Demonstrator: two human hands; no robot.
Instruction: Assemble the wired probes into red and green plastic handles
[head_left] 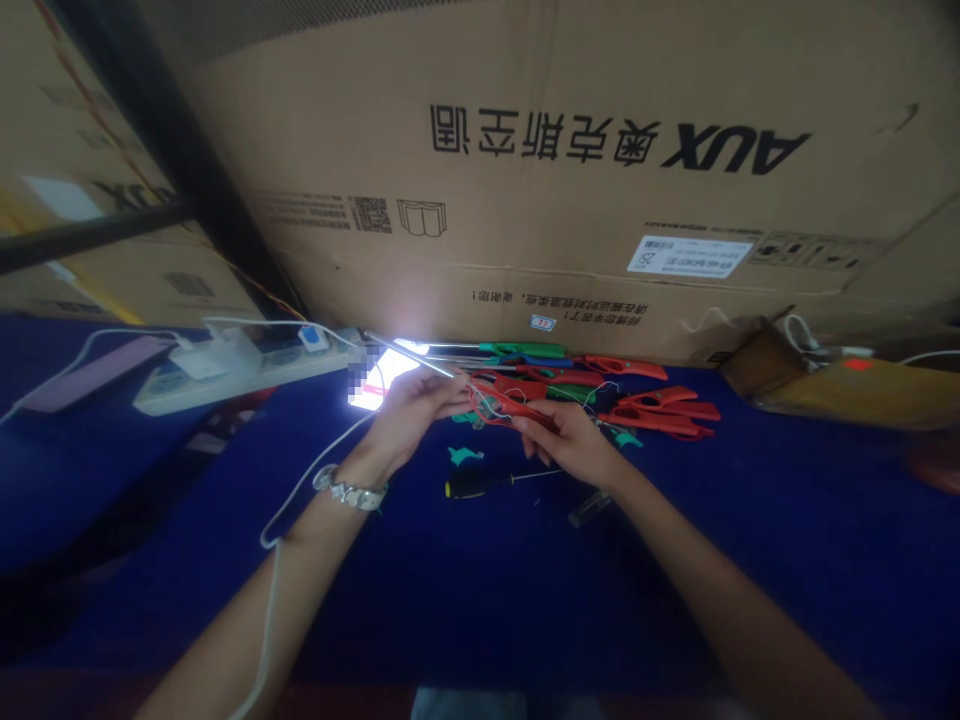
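Observation:
Both hands are closed on a long-nosed red lighter [495, 392] held above the blue cloth. My left hand [412, 410] pinches it where the thin metal tube [420, 355] meets the handle. The handle end is in the fingers of my right hand [570, 438]. Thin wires loop about the handle, which looks opened up. Behind lie several more lighters in red [660, 408], green [525, 350] and blue. A black and yellow screwdriver [469, 486] rests just below the hands, near a small teal plastic piece [465, 455]. Another teal piece [626, 438] lies right of my right hand.
A large cardboard box [525, 210] walls off the back. At left are a power strip [172, 388] with plugs, a pink phone-like slab [97, 375] and a brightly lit screen [390, 375]. A white cable crosses my left forearm. A yellowish box [862, 395] stands right.

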